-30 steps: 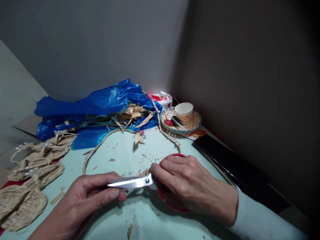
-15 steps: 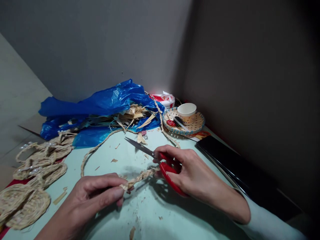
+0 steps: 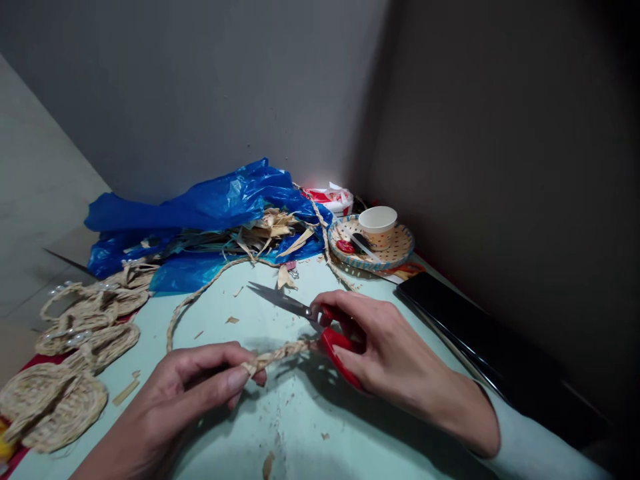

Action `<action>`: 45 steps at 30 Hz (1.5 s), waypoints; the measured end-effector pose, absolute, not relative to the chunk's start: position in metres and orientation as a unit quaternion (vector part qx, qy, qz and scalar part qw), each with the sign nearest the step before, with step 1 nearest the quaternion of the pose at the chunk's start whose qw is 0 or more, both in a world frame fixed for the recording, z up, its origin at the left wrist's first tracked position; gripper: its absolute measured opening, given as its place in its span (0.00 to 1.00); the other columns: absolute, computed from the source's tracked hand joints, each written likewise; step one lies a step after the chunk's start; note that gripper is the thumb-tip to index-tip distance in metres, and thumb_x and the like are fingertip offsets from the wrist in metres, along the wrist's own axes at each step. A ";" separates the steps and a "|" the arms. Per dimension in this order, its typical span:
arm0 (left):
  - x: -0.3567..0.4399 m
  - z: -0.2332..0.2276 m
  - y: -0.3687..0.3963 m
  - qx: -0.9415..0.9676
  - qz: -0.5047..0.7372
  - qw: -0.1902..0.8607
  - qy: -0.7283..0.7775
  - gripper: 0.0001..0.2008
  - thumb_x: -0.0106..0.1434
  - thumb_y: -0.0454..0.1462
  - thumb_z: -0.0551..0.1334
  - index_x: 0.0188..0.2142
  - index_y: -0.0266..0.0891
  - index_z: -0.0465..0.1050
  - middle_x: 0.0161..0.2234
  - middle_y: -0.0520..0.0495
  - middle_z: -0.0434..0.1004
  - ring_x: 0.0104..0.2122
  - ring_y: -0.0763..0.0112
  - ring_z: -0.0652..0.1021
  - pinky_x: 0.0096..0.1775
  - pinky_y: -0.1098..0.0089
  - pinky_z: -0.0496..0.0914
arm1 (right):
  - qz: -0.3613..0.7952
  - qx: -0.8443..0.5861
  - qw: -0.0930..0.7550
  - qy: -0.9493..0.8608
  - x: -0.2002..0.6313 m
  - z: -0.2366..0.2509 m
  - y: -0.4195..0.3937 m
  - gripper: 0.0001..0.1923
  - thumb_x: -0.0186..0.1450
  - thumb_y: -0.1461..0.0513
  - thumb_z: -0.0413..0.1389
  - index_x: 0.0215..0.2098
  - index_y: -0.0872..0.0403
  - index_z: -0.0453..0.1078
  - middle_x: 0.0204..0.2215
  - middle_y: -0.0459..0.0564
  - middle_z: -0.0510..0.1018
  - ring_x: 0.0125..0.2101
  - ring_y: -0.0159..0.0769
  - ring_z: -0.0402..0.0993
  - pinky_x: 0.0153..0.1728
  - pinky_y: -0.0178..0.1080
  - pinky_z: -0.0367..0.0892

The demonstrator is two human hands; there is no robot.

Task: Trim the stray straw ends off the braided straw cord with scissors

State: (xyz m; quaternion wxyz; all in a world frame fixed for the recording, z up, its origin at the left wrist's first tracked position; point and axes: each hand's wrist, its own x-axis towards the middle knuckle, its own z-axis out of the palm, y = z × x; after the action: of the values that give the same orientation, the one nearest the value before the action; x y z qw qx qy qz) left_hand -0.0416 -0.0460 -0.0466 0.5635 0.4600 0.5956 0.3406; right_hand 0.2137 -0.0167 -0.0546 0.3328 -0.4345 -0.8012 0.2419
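A braided straw cord stretches between my two hands above the pale green tabletop. My left hand pinches it between thumb and fingers. In my right hand is a pair of red-handled scissors, its blades close together and pointing away to the left, over the table and apart from the cord between my hands. The cord's right end runs behind the scissor handles, so how the right fingers touch it is hidden. More braided cord curves across the table behind my left hand.
Woven straw slippers, some with pearl-like beads, lie along the left edge. At the back, a blue plastic bag holds dry husk strips. A paper cup stands on a woven tray. Right of it lies a black flat object.
The scissor blades have tilted slightly flatter. Both hands keep nearly the same places, and the whole view has shifted a little.
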 end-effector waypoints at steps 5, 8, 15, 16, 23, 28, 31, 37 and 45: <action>-0.039 -0.044 -0.048 0.361 0.412 0.599 0.584 0.09 0.45 0.44 0.79 0.27 0.48 0.86 0.24 0.54 0.84 0.31 0.68 0.79 0.35 0.77 0.73 | 0.102 -0.370 0.372 -0.845 0.213 -0.053 -0.024 0.16 0.61 0.67 0.56 0.48 0.58 0.69 0.34 0.50 0.76 0.33 0.38 0.68 0.34 0.39 0.63; -0.039 -0.045 -0.046 0.301 0.417 0.637 0.575 0.09 0.45 0.41 0.79 0.28 0.47 0.87 0.31 0.53 0.88 0.36 0.63 0.83 0.38 0.74 0.76 | 0.057 -0.322 0.322 -0.889 0.211 -0.054 -0.028 0.16 0.59 0.65 0.55 0.46 0.58 0.70 0.33 0.51 0.73 0.32 0.40 0.64 0.33 0.41 0.61; -0.028 -0.041 -0.048 0.306 0.403 0.676 0.536 0.08 0.42 0.39 0.80 0.25 0.47 0.86 0.28 0.54 0.88 0.30 0.71 0.82 0.34 0.79 0.75 | -0.008 -0.287 0.305 -0.908 0.208 -0.057 -0.030 0.11 0.63 0.65 0.52 0.42 0.60 0.71 0.32 0.51 0.73 0.31 0.40 0.61 0.32 0.42 0.59; -0.027 -0.040 -0.049 0.303 0.414 0.665 0.543 0.08 0.41 0.37 0.80 0.23 0.47 0.86 0.27 0.54 0.87 0.28 0.72 0.80 0.33 0.80 0.74 | -0.013 -0.287 0.308 -0.907 0.208 -0.056 -0.029 0.11 0.63 0.65 0.52 0.43 0.60 0.71 0.32 0.51 0.73 0.31 0.40 0.61 0.32 0.42 0.59; -0.021 -0.037 -0.051 0.286 0.440 0.626 0.578 0.10 0.37 0.34 0.80 0.21 0.44 0.84 0.21 0.54 0.84 0.25 0.72 0.79 0.30 0.79 0.74 | -0.072 -0.282 0.314 -0.904 0.209 -0.058 -0.028 0.15 0.64 0.64 0.54 0.47 0.64 0.71 0.33 0.52 0.73 0.32 0.41 0.62 0.32 0.42 0.59; -0.022 -0.036 -0.051 0.293 0.425 0.647 0.561 0.10 0.38 0.36 0.80 0.22 0.45 0.85 0.20 0.55 0.82 0.26 0.72 0.77 0.31 0.80 0.74 | -0.074 -0.284 0.319 -0.901 0.209 -0.059 -0.028 0.16 0.64 0.65 0.54 0.48 0.65 0.71 0.33 0.52 0.74 0.31 0.41 0.63 0.31 0.42 0.60; -0.026 -0.040 -0.050 0.312 0.420 0.661 0.538 0.10 0.40 0.39 0.81 0.23 0.48 0.85 0.20 0.56 0.80 0.27 0.72 0.76 0.33 0.81 0.73 | -0.073 -0.282 0.319 -0.902 0.208 -0.060 -0.027 0.14 0.64 0.65 0.54 0.47 0.64 0.71 0.31 0.52 0.74 0.30 0.40 0.62 0.31 0.42 0.60; -0.035 -0.049 -0.046 0.334 0.388 0.700 0.498 0.10 0.44 0.43 0.81 0.27 0.49 0.87 0.21 0.56 0.80 0.28 0.74 0.76 0.34 0.84 0.73 | -0.071 -0.276 0.325 -0.902 0.208 -0.061 -0.026 0.12 0.64 0.66 0.54 0.44 0.63 0.72 0.30 0.50 0.74 0.29 0.39 0.62 0.29 0.41 0.59; -0.046 -0.064 -0.045 0.327 0.391 0.678 0.529 0.12 0.43 0.44 0.81 0.28 0.48 0.86 0.23 0.55 0.80 0.29 0.73 0.77 0.35 0.82 0.75 | -0.083 -0.328 0.273 -0.901 0.209 -0.068 -0.029 0.07 0.70 0.69 0.52 0.42 0.60 0.72 0.28 0.48 0.74 0.27 0.37 0.65 0.27 0.40 0.56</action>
State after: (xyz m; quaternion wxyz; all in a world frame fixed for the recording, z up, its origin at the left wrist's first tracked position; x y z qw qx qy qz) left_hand -0.0456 -0.0452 -0.0636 0.6782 0.3273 0.5292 0.3911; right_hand 0.2087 -0.0286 -0.0681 0.2731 -0.3276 -0.9007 -0.0825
